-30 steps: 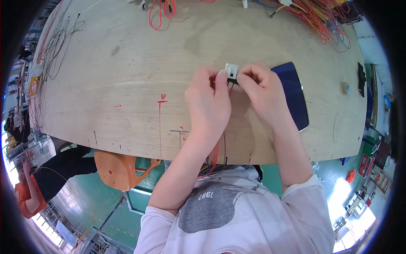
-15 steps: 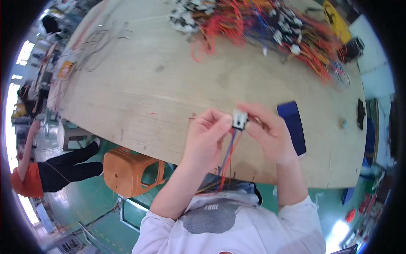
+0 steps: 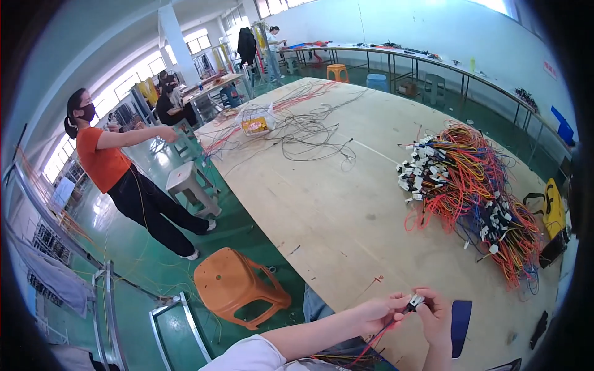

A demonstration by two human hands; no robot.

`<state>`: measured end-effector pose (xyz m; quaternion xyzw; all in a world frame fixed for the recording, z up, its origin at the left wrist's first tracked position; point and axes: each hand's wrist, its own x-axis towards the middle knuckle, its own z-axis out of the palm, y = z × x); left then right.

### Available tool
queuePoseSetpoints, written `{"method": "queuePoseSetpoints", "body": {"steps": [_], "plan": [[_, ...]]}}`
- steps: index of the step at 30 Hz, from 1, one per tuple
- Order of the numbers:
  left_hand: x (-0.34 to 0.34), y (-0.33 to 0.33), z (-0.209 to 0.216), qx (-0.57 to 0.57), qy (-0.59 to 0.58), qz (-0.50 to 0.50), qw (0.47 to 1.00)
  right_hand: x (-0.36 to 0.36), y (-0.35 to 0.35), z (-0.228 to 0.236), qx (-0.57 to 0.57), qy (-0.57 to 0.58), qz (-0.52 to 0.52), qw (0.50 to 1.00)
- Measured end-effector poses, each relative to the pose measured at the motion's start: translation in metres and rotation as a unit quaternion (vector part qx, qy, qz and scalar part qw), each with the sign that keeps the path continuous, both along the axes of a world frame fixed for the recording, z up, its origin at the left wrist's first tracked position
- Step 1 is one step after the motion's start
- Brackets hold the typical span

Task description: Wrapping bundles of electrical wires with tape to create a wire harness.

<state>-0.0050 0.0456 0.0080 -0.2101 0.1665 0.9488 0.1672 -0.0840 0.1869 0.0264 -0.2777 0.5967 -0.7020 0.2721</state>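
White-and-black connector (image 3: 415,302) with red and blue wires (image 3: 378,339), in a fingertip pinch of left hand (image 3: 380,313) and right hand (image 3: 437,317).

Orng stool (image 3: 226,281) nr tbl (image 3: 322,204), gry stool (image 3: 184,177) beyond

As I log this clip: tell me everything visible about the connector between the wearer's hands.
The connector is a small, blocky piece, whitish with dark parts, that looks like plastic. It sits tilted in the picture, held over the near part of the pale table. The left hand grips it from the left and the right hand from the right, their fingers partly covering it. Thin wires, red and blue among them, trail toward the lower left. Finer details are too small to tell.
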Motion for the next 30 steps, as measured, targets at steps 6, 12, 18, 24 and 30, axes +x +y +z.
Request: {"method": "queuePoseSetpoints", "body": {"steps": [6, 12, 18, 24, 30], "plan": [[0.019, -0.005, 0.004, -0.063, -0.033, -0.103, 0.992, 0.002, -0.007, 0.015, 0.143, 0.094, 0.035, 0.985], [0.033, 0.005, 0.007, 0.033, 0.052, -0.023, 0.998, 0.004, -0.008, 0.030, 0.099, 0.206, 0.085, 0.970], [0.043, -0.004, 0.033, -0.002, 0.077, 0.090, 0.993, 0.026, -0.017, 0.040, 0.031, 0.275, 0.053, 0.960], [0.054, -0.012, 0.032, -0.012, 0.095, 0.101, 0.990, 0.033, -0.023, 0.037, 0.009, 0.230, 0.065, 0.971], [0.061, -0.020, 0.027, -0.009, 0.114, 0.071, 0.991, 0.042, -0.030, 0.039, -0.006, 0.177, 0.095, 0.980]]}}
